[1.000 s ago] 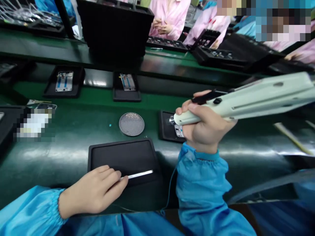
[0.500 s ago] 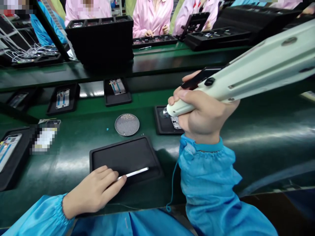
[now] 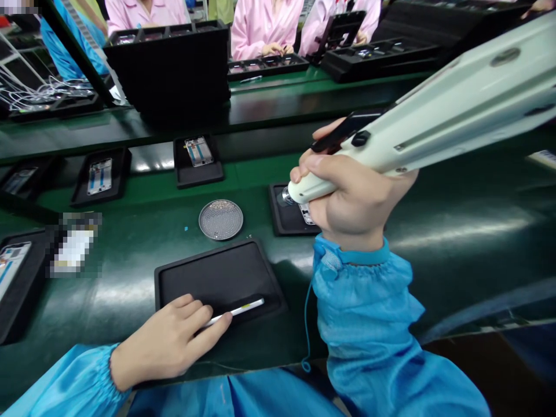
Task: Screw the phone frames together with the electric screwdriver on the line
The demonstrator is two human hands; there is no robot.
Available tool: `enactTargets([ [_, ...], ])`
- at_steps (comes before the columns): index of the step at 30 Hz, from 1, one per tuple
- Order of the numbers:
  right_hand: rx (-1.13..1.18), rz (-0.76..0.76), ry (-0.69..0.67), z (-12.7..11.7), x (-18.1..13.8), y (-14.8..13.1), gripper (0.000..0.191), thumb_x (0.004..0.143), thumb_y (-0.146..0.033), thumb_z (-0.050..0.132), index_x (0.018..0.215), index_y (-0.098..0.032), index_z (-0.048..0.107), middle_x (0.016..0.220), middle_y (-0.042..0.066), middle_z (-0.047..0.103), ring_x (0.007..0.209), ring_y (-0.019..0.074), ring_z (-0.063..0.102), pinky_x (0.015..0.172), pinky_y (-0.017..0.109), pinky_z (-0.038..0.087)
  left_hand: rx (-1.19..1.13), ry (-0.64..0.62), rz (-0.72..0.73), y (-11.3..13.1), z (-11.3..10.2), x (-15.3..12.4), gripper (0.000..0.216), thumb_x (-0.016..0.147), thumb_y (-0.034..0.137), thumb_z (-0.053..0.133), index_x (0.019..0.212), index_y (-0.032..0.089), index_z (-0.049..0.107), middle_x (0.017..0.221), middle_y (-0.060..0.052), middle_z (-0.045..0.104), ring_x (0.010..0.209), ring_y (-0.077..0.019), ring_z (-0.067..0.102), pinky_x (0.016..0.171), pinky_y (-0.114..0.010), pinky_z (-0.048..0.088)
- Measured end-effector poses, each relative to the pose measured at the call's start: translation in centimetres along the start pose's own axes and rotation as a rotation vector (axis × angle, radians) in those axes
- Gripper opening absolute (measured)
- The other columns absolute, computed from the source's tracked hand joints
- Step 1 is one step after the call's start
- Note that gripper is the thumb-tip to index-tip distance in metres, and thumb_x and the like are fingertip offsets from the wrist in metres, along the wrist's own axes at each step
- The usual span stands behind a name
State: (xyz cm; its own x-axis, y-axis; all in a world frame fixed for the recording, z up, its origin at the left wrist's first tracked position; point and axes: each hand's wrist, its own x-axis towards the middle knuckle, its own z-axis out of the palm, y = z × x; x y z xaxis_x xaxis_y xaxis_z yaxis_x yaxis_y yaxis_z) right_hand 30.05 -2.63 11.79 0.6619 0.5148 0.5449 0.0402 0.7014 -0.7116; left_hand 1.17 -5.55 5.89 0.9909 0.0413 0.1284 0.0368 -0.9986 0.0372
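My right hand (image 3: 351, 200) is wrapped round a pale electric screwdriver (image 3: 434, 124), whose tip points down at a black tray (image 3: 280, 217) holding a phone frame partly hidden by the hand. My left hand (image 3: 171, 339) rests on the near edge of an empty black tray (image 3: 217, 275) and pinches a thin silver tool (image 3: 237, 311) that lies along the tray's front rim. A round metal dish (image 3: 220, 219) of small screws sits on the green belt between the two trays.
Further black trays with phone frames (image 3: 197, 153) (image 3: 99, 176) lie on the green conveyor (image 3: 456, 231). A tall black stack of trays (image 3: 169, 63) stands on the far bench. People in pink coats (image 3: 264, 29) work behind it. Another tray (image 3: 17, 278) sits at the left edge.
The view has shifted so everything sits further right and lower. My right hand with the screwdriver has drifted left over its tray. The left hand stays on the silver tool.
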Motion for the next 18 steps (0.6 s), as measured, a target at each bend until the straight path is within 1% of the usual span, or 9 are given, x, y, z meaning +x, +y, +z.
enactTargets([
  [5,-0.029,0.007,0.012,-0.03,0.05,0.36,0.015,0.062,-0.012,0.067,0.073,-0.019,0.06,0.073,-0.001,0.062,0.047,0.0097,0.052,0.041,0.031,0.045,-0.012,-0.034,-0.003,0.12,-0.1,0.04,0.039,0.093,0.006,0.039,0.13,0.007,0.052,0.083,-0.008,0.059,0.069,-0.018,0.053,0.066,-0.034,0.049],
  [8,-0.018,0.013,0.003,-0.03,-0.03,0.37,0.015,0.062,-0.012,0.068,0.072,-0.02,0.06,0.073,-0.002,0.061,0.048,0.01,0.052,0.041,0.031,0.045,-0.02,-0.037,-0.009,0.17,-0.1,0.1,0.039,0.092,0.005,0.038,0.128,0.008,0.053,0.082,-0.007,0.058,0.067,-0.0179,0.053,0.065,-0.034,0.048],
  [13,-0.021,0.044,-0.017,-0.03,-0.15,0.25,0.015,0.063,-0.01,0.068,0.073,-0.019,0.061,0.075,-0.001,0.06,0.05,0.0107,0.053,0.044,0.032,0.045,0.0,-0.05,0.014,0.17,-0.22,0.18,0.041,0.092,0.005,0.039,0.131,0.007,0.051,0.082,-0.007,0.057,0.067,-0.018,0.051,0.064,-0.035,0.047],
  [18,-0.038,0.046,-0.014,-0.14,-0.19,0.47,0.018,0.065,-0.017,0.073,0.076,-0.021,0.059,0.078,-0.001,0.06,0.051,0.0101,0.051,0.044,0.033,0.045,0.012,-0.076,0.01,0.19,-0.52,0.43,0.04,0.093,0.006,0.036,0.13,0.008,0.051,0.081,-0.006,0.056,0.065,-0.0178,0.05,0.062,-0.034,0.046],
])
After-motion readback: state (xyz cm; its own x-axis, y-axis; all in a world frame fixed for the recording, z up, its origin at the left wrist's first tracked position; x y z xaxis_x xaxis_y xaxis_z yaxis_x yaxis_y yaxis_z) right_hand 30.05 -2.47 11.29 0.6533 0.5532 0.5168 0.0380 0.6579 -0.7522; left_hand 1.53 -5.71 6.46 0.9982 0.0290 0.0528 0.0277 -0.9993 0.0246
